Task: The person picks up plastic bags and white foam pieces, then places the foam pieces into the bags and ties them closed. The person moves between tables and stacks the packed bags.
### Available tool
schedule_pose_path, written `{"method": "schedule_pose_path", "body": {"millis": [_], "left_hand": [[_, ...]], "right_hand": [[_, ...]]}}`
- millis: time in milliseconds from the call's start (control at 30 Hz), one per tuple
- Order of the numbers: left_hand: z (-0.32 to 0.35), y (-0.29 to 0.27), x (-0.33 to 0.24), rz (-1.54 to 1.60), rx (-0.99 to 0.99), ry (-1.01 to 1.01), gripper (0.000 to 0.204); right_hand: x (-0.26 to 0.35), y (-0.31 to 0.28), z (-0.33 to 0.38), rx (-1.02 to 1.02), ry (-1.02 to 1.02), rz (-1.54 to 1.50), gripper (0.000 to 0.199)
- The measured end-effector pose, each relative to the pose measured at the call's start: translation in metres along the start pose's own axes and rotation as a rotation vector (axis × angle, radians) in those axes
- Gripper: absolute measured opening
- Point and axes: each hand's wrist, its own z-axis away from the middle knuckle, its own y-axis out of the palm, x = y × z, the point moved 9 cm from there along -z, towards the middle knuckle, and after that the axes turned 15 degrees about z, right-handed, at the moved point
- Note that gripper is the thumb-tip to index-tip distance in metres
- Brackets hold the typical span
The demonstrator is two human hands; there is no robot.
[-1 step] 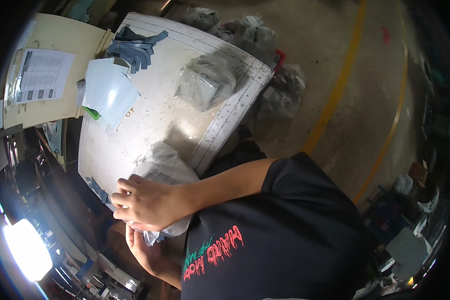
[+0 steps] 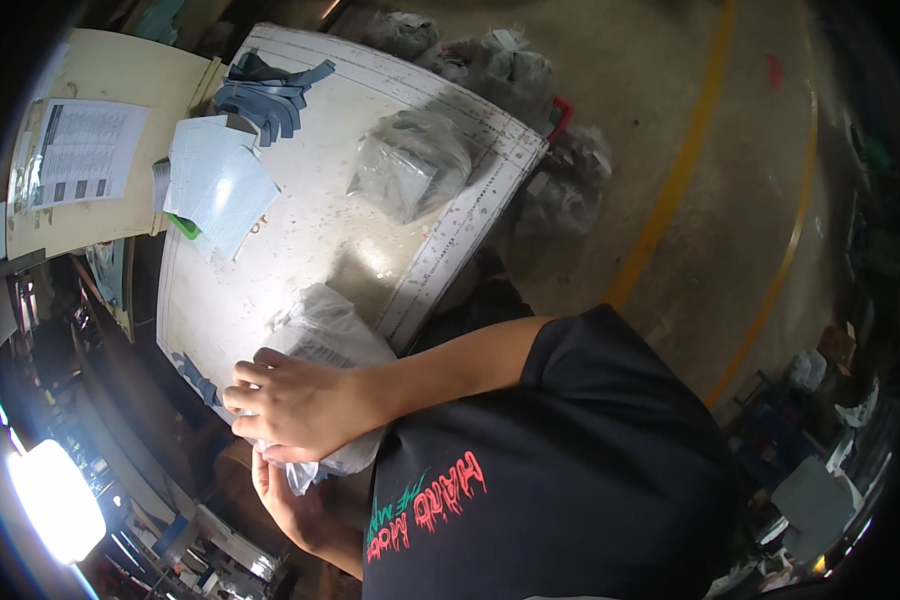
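A clear plastic bag with a bulky packed bundle inside lies at the table's near edge, against my dark shirt. My right hand is closed over its near end, the fingers curled and gathering the plastic. Just below, my left hand grips the bunched end of the same bag, its thumb up along the plastic. The right forearm hides part of the bag, and what is packed inside cannot be made out. Farther off on the white table stands another filled plastic bag.
Grey-blue strips lie at the table's far left, beside several printed sheets and a green object. A cream panel adjoins the left edge. Several filled bags sit on the floor beyond the table. A bright lamp glows lower left.
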Motion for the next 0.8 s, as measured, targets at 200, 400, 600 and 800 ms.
{"method": "schedule_pose_path", "body": {"millis": [200,400,600,800], "left_hand": [[0.005,0.013,0.008,-0.064,0.014,-0.001,0.035],[0.022,-0.001,0.005,-0.325,-0.075,0.028,0.031],[0.022,0.018,0.011,-0.344,0.085,-0.080,0.033],[0.020,0.046,0.014,-0.470,0.007,-0.004,0.025]], "right_hand": [[-0.011,0.015,0.010,0.136,-0.061,-0.095,0.024],[-0.017,-0.003,0.006,-0.045,-0.014,-0.481,0.016],[-0.017,0.006,0.005,0.095,-0.075,-0.269,0.028],[-0.028,0.007,0.014,0.390,-0.274,-0.346,0.049]]}}
